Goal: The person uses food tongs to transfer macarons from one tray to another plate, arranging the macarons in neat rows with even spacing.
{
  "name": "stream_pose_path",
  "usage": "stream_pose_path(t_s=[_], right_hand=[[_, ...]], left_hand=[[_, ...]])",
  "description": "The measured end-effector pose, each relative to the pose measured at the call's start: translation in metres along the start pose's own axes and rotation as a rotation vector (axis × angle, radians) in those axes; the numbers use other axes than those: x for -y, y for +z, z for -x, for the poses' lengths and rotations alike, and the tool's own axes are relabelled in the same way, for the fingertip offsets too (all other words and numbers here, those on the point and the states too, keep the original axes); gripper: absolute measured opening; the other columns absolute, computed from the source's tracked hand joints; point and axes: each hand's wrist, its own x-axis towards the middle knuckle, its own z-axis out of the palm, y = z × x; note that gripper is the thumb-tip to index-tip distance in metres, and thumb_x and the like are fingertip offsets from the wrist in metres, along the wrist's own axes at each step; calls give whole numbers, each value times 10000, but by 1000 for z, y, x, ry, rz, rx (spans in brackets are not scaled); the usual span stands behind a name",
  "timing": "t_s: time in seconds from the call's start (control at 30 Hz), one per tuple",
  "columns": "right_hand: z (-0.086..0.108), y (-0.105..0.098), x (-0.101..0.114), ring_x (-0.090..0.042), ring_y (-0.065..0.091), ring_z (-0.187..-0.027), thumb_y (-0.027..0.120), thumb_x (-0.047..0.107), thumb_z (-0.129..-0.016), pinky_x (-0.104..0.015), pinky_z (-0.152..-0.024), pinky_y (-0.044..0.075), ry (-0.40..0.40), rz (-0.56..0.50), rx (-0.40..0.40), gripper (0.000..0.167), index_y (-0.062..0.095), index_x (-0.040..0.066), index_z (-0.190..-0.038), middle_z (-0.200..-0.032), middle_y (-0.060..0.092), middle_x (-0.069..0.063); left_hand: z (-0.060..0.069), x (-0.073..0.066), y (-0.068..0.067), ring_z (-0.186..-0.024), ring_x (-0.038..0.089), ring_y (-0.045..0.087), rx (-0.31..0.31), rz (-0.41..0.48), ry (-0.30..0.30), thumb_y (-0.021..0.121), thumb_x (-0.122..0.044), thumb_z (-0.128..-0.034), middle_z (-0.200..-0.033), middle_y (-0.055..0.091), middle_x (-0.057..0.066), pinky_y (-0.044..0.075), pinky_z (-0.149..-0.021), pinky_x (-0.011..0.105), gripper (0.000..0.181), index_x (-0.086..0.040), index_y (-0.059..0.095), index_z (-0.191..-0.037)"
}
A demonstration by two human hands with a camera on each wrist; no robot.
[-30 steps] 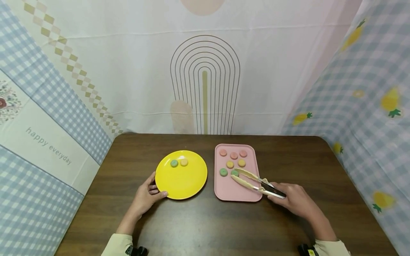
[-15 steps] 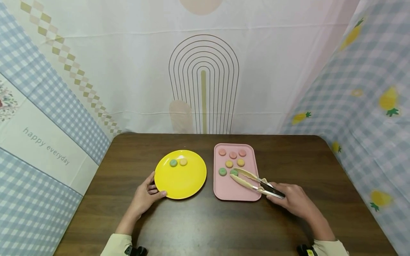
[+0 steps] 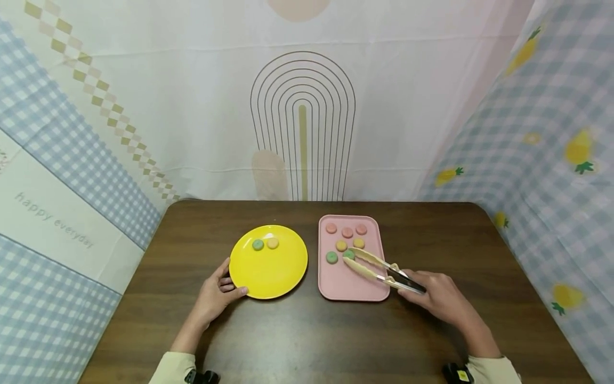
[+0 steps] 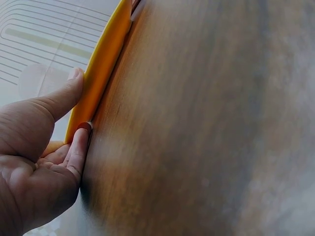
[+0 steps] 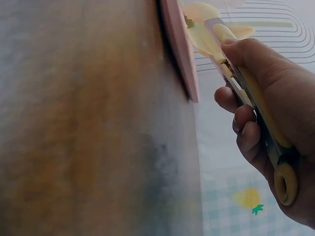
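My left hand (image 3: pixel 217 293) holds the near left rim of a yellow plate (image 3: pixel 268 274), thumb on the rim; in the left wrist view the other fingers reach its lower edge. On the plate lie a green (image 3: pixel 258 245) and a pale yellow (image 3: pixel 272 243) macaron-like piece. My right hand (image 3: pixel 437 295) grips tongs (image 5: pixel 246 93) with pale yellow tips. The tips straddle a green round piece (image 3: pixel 349 255) over the pink tray (image 3: pixel 352 285); whether it touches the tray is unclear. Another green piece (image 3: pixel 332 257) lies to its left.
Farther back on the tray are two yellow pieces (image 3: pixel 341 246) and three pink pieces (image 3: pixel 347 232). Plate and tray stand side by side on a dark wooden table (image 3: pixel 288 341). Patterned cloth (image 3: pixel 384 106) hangs behind the table and at both sides.
The tongs' tips and the green piece between them have shifted slightly away from me relative to the tray. My left hand stays on the plate. The head view has drifted slightly.
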Motion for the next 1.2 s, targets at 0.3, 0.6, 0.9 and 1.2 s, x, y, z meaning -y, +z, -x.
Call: stream_pose_path(t_s=[0.3,0.6,0.9,1.2], right_hand=[[-28,-25,8,-148,696,-740,856,262,-835,-345,-594,536,-52,3,-31,449,754,13,-1195,-993,768,-102],[-69,-43,18,-40,526,-636,828,251,-873,-261,-554,450,-104,-13,1,383,754,38,-1182,-869,722,-2],[-100,-41,32,-49,556,-654,818,260,-888,-260,-569,467,-152,-43,36,410,749,-3,-1195,-910,752,-60],[-120,-34,42,-78,564,-689,812,251,-896,-266,-593,475,-155,-70,84,399,748,3,-1203,-943,747,-58]], left_hand=[[0,1,0,-1198,313,602,-7,9,15,851,-246,-860,-1537,441,190,555,-886,240,1035,-77,192,-1641],[-1,1,0,-1209,310,600,0,4,8,848,-240,-864,-1564,421,177,555,-907,266,1032,-91,188,-1643],[3,-2,1,-1179,309,605,1,5,12,837,-220,-876,-1556,421,205,554,-885,259,1007,-74,196,-1639],[2,0,0,-1187,306,611,-4,5,6,849,-236,-863,-1558,428,179,560,-899,280,1021,-105,203,-1643]])
